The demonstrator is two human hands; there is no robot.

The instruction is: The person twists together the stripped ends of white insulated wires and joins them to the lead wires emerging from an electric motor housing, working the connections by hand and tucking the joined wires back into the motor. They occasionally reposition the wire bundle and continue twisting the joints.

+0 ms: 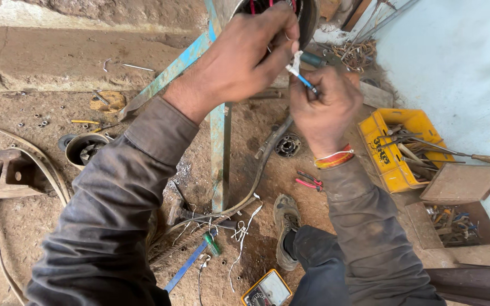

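Both hands meet near 12 o'clock in the view, just below the round motor housing (290, 11) on its blue-painted stand (218, 147). The left hand (239, 59) has its fingers (282, 39) pinched shut on a thin wire with white sleeving (296, 62); the right hand (324, 107) is closed around the blue-covered end of the same wire (307, 84), thumb and forefinger tight.

The wire looks light and limp, bending wherever it is not held, so it is best taken close to the working end (a grip further back would let it flop). The sleeving is probably smooth and may slip between the fingers; the fine conductor inside could kink or snap if twisted hard.

On the dirt floor lie a yellow tool tray (392, 150) at 3 o'clock, red-handled pliers (308, 181), and a yellow meter (267, 290) at 6 o'clock.
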